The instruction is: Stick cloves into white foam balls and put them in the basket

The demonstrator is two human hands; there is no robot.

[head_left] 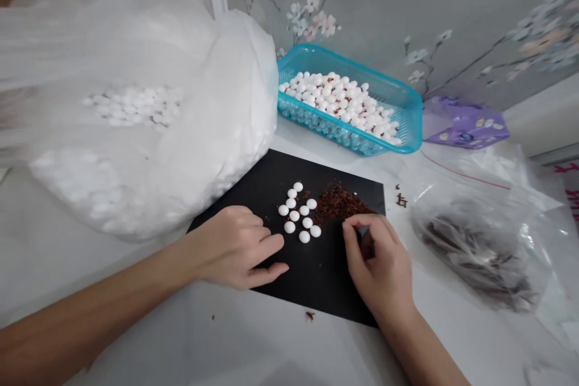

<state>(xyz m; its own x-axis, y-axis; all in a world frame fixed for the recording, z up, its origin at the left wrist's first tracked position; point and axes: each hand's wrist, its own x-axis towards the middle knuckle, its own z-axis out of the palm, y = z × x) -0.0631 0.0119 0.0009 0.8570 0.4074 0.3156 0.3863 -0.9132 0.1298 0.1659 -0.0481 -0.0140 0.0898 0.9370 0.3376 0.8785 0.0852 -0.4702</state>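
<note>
Lying loose on a black mat (312, 274), white balls (294, 216) are spread between the left hand (239, 247) and the right hand (384, 259), presumably so that each is easily seen and reached. Brown flakes (339, 202) are heaped toward the mat's right side. At their near edge the right thumb and fingertip are brought together; whether anything is pinched cannot be told. The left hand is loosely curled, thumb parted from forefinger, with nothing seen held. On the far side, more balls are contained by a blue basket (411, 123), probably against rolling. Leftward reach is hemmed in by a bulky white bag (181, 42); the right of the counter (280, 338) is taken up by a clear bag (479, 259).
</note>
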